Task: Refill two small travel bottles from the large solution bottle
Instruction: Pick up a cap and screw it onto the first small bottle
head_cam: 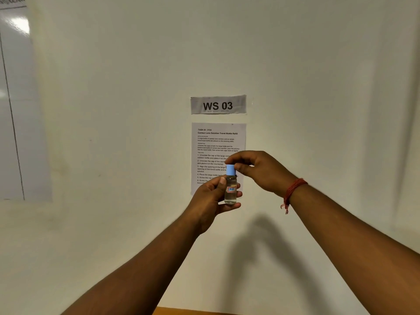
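I hold a small clear travel bottle [231, 192] upright in front of the wall, at chest height. It holds clear liquid and carries a small red and blue label. My left hand [212, 201] grips its body from the left. My right hand [259, 170] comes from above right, and its thumb and fingers pinch the light blue cap [230, 170] on the bottle's neck. The large solution bottle and the second travel bottle are out of view.
A white wall fills the view. A "WS 03" sign [218, 105] and a printed task sheet [217, 142] hang on it behind my hands. A glossy board [16, 105] hangs at the left. A strip of wooden surface [181, 311] shows at the bottom edge.
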